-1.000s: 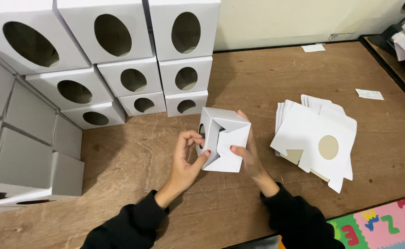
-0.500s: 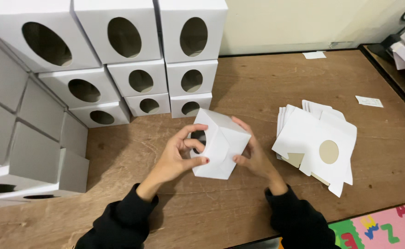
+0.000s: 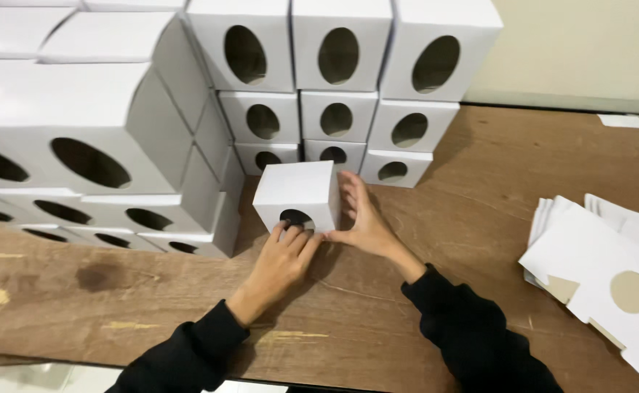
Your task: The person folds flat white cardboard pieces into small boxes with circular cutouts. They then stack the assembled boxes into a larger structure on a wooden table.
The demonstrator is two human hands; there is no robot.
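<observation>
A folded white cardboard box (image 3: 297, 193) with an oval hole in its front stands on the brown wooden table (image 3: 436, 240), just in front of the stacked boxes. My left hand (image 3: 283, 258) presses its fingers against the lower front of the box, at the hole. My right hand (image 3: 359, 218) lies flat against the box's right side, thumb under the front corner. Both arms wear black sleeves.
Finished white boxes with oval holes are stacked at the back (image 3: 337, 94) and in a larger pile at the left (image 3: 94, 153). A heap of flat unfolded box blanks (image 3: 610, 276) lies at the right. A small paper scrap (image 3: 622, 121) sits at the far right.
The box was held up and being folded between both hands; now it is closed and set on the table near the stack. The view has shifted left and closer.
</observation>
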